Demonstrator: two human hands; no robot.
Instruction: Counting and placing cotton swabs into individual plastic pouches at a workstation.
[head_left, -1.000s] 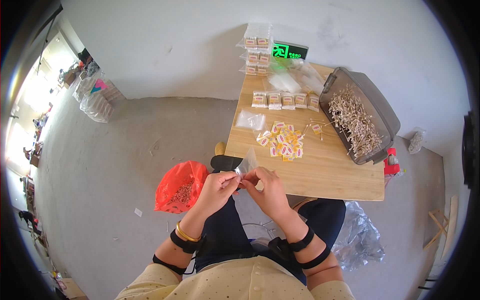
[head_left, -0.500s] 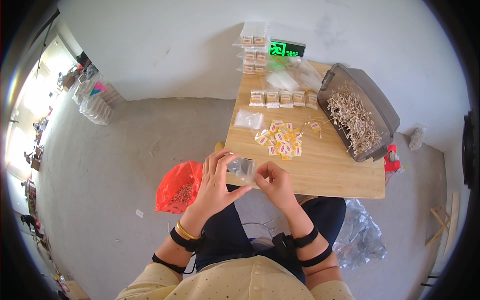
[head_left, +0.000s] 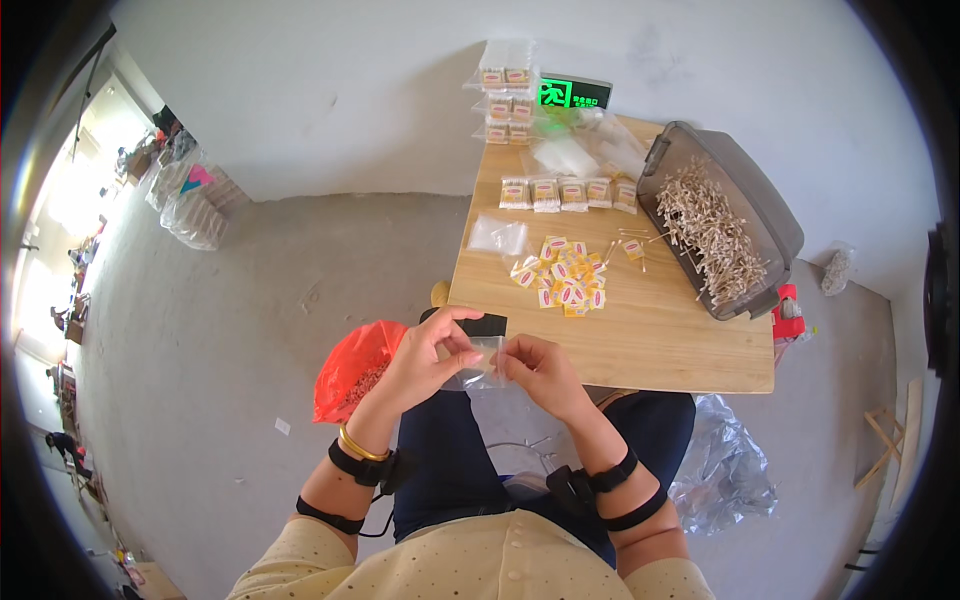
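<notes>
One small clear bag (head_left: 480, 377) is up between the person's left hand (head_left: 432, 352) and right hand (head_left: 543, 372), by the near left corner of the surface (head_left: 680, 345), above the lap. From where I stand, the right fingers pinch its right edge. The left fingers curve with a gap to the thumb, which lies by the bag's other side; I can't tell whether they grip it.

Beyond the hands lies a loose heap of yellow and white cards (head_left: 568, 282), with flat clear bags (head_left: 497, 236) just to its left. Behind the heap runs a row of five filled packets (head_left: 570, 195). At the right stands a gray bin (head_left: 773, 195) of cotton swabs (head_left: 712, 235), tilted toward the person. A red bag (head_left: 336, 383) sits left of the knees.
</notes>
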